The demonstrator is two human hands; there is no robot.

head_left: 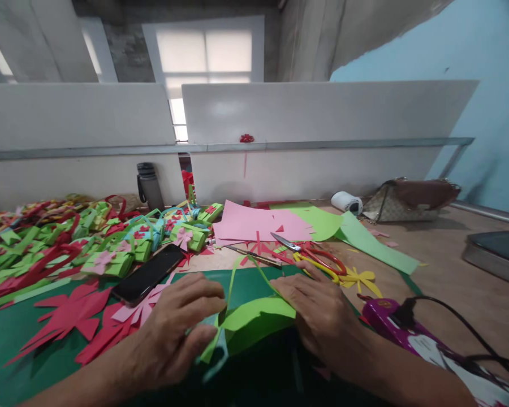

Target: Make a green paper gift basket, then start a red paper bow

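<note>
A folded light green paper piece (254, 319) with thin green strips rising from it lies on the dark green cutting mat (34, 339). My left hand (178, 328) pinches its left end, thumb and fingers closed on the paper. On the paper's right side rests my right hand (318, 311), fingers laid flat and pressing it down. A black phone (148, 274) sits just beyond my left hand, and red and yellow scissors (314, 257) lie just beyond my right hand.
Red and pink paper cut-outs (72, 316) lie on the mat at left, with a heap of green paper baskets (89, 237) behind. Pink and green sheets (258, 223), a tape roll (346, 202), a handbag (411, 200), a dark bottle (149, 185) and a purple glue gun (390, 319) surround them.
</note>
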